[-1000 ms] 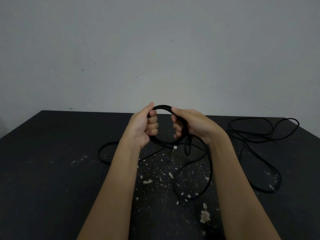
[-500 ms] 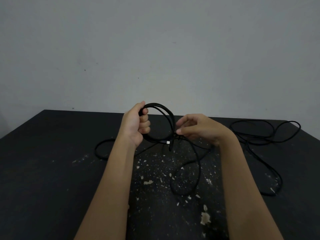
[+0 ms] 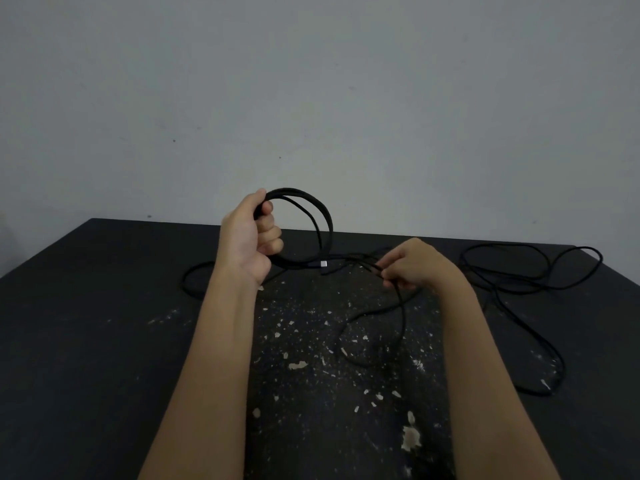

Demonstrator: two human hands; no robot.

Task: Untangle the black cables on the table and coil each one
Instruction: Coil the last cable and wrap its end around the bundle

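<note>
Now, left grip (image 3: 247, 237): clenched round the coil (image 3: 325, 216), centre frame.
Right grip (image 3: 414, 263): pinching the coil's loose strand (image 3: 403, 317).
Second cable (image 3: 512, 279): sprawled right, on bench (image 3: 86, 323).

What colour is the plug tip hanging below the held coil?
Silver plug tip; the head view shows it best.

One black cable (image 3: 328, 223) is partly coiled — several round loops stand upright in the left hand's (image 3: 247, 240) grip, with a silver plug (image 3: 323, 264) at the bottom. Its loose tail passes through the right hand's (image 3: 415, 265) pinch and sags onto the table (image 3: 86, 323). A second black cable (image 3: 498, 284) sprawls in slack loops at the right — uncoiled.
</note>
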